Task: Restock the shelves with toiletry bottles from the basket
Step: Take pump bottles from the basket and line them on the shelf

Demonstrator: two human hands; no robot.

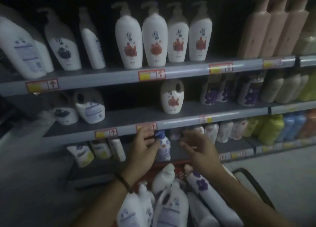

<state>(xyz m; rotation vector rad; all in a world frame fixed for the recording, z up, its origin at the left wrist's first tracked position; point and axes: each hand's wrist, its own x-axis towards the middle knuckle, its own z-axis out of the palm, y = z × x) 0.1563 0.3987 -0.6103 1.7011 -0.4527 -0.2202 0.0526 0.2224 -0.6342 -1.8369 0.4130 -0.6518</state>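
Dim aisle; shelves (119, 119) gapped | left hand (145, 146) grip pinches blue-capped bottle (164, 149); right hand (200, 151) released | basket (180, 173) loaded; judged early

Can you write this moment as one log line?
step: shelving | left hand: holds blue-pump bottle on lower shelf | right hand: open, beside it | basket: holds bottles

Grey shelves (102, 80) carry white pump bottles (128, 43), handled jugs (172, 98), coloured bottles (271, 129) and one blue-capped bottle (163, 148).
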